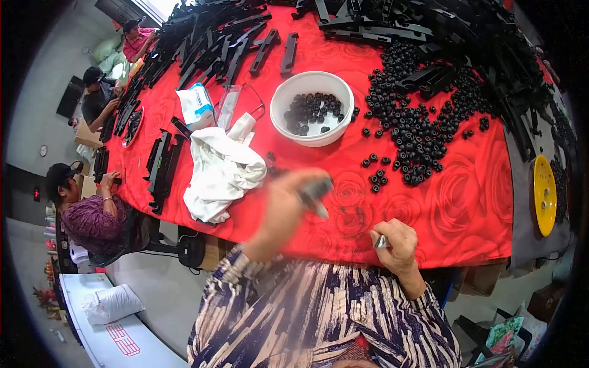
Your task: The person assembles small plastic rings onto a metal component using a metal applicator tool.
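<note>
My left hand [279,208] is raised over the red cloth, smeared by motion. At its fingertips is a blurred dark grey piece [314,191] with a pale end, whose kind I cannot make out. Closer to the table's front edge, my right hand [400,246] is closed around a small tool with a silver metal tip [382,241]; the rest of it is hidden in the fingers. Beyond both hands stands a white plastic bowl [311,138] with several small black rollers [316,107] in it. A large heap of the same black rollers [420,144] spreads to the right of the bowl.
Left of my left hand lies a crumpled white cloth [224,175], with a tissue pack [196,105] behind it. Long black plastic parts [368,27] pile up at the back. A yellow plate [545,196] sits far right. Co-workers, one in a purple top [92,224], sit along the left.
</note>
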Demonstrator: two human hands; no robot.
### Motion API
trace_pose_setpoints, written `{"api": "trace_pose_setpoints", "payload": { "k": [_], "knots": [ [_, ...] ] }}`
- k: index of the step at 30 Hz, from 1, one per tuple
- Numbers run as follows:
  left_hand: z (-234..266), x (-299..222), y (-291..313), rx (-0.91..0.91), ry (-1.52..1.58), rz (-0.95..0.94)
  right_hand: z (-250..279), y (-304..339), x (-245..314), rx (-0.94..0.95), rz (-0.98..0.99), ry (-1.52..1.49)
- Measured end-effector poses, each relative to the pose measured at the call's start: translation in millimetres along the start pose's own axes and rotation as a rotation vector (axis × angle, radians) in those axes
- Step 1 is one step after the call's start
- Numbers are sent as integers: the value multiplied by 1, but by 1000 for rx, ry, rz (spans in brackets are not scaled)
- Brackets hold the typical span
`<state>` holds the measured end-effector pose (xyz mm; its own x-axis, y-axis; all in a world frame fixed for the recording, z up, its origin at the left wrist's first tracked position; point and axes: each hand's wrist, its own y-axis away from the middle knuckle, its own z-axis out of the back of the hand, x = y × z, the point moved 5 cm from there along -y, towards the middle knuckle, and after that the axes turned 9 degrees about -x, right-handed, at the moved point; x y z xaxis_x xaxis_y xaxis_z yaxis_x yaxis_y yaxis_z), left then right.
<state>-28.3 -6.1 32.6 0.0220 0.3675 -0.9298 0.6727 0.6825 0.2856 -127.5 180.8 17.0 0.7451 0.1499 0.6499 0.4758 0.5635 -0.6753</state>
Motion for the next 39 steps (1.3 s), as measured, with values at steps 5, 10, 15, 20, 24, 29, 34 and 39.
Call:
{"api": "trace_pose_setpoints", "payload": {
  "k": [5, 10, 15, 20, 24, 29, 34, 39],
  "knots": [
    [34, -72, -83, -209, -299, -401, -1, 2, -6, -18, -145, -14],
    [6, -66, -73, -188, -458, -682, 0, 5, -14, -45, -179, 0],
    [-36, -2, -61, 179, -730, -579, -2, 5, -13, -8, -185, 3],
    [-49, 32, -88, 164, -859, -582, -2, 5, -12, 15, -197, 18],
    [-55, 39, -98, 181, -1001, -476, -4, 5, -14, 5, -191, 14],
    [-62, 37, -91, 190, -986, -663, -3, 5, -15, -15, -170, 17],
    [-74, 29, -90, 241, -922, -609, -3, 6, -17, -5, -162, 25],
    [-65, 28, -85, 242, -804, -491, -1, 6, -14, -34, -164, -2]
  ]
}}
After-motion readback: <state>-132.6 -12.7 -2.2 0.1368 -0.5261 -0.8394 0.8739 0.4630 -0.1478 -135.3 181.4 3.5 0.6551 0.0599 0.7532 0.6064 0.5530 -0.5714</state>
